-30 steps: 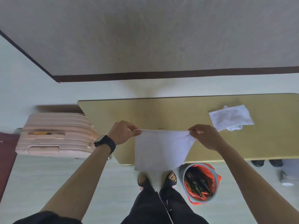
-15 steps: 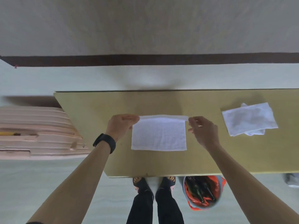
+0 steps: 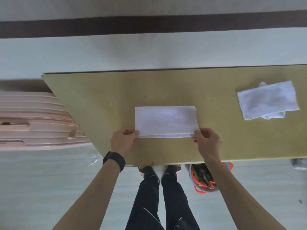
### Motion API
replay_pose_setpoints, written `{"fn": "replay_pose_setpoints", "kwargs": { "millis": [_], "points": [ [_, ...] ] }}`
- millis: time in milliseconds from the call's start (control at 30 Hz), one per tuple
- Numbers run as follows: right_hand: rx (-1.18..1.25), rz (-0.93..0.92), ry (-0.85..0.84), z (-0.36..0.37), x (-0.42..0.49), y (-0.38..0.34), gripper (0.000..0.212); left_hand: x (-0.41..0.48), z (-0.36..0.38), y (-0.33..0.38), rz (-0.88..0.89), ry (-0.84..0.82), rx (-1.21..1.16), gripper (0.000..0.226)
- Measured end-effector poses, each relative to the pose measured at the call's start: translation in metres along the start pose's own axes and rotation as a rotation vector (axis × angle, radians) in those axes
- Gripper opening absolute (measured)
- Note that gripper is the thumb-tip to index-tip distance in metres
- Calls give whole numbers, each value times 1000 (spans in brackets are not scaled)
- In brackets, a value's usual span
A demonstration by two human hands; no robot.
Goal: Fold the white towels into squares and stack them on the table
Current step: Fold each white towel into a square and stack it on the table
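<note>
A white towel (image 3: 166,121) lies on the tan table (image 3: 103,97), folded in half into a wide rectangle with its layered edges toward me. My left hand (image 3: 123,140) pinches its near left corner. My right hand (image 3: 206,141) pinches its near right corner. A second white towel (image 3: 267,99), loosely folded with a rumpled piece sticking out beneath, sits apart at the table's right.
A pink ribbed suitcase (image 3: 33,120) stands on the floor left of the table. A grey bucket with an orange liner and dark bottles (image 3: 204,178) sits under the table's near edge by my feet. A white wall with a dark band runs behind the table.
The towel hung in the air between my hands, was laid on the table, then its far edge was brought over to the near edge. Both hands now sit at the near corners.
</note>
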State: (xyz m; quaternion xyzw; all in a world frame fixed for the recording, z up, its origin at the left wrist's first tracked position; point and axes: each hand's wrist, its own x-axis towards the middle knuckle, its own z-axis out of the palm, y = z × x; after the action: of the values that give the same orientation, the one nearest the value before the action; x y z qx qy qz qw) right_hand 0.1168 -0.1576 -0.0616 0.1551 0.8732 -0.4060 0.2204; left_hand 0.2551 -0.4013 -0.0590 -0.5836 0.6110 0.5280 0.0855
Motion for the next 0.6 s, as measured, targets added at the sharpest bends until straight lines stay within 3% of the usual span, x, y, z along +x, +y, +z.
{"fn": "replay_pose_setpoints", "kwargs": {
  "millis": [400, 600],
  "points": [
    [-65, 14, 7, 2, -7, 3, 10, 0, 0, -12, 55, 28, 103, 17],
    [-135, -46, 15, 1, -13, 9, 6, -4, -1, -19, 110, 38, 170, 31]
  ]
}}
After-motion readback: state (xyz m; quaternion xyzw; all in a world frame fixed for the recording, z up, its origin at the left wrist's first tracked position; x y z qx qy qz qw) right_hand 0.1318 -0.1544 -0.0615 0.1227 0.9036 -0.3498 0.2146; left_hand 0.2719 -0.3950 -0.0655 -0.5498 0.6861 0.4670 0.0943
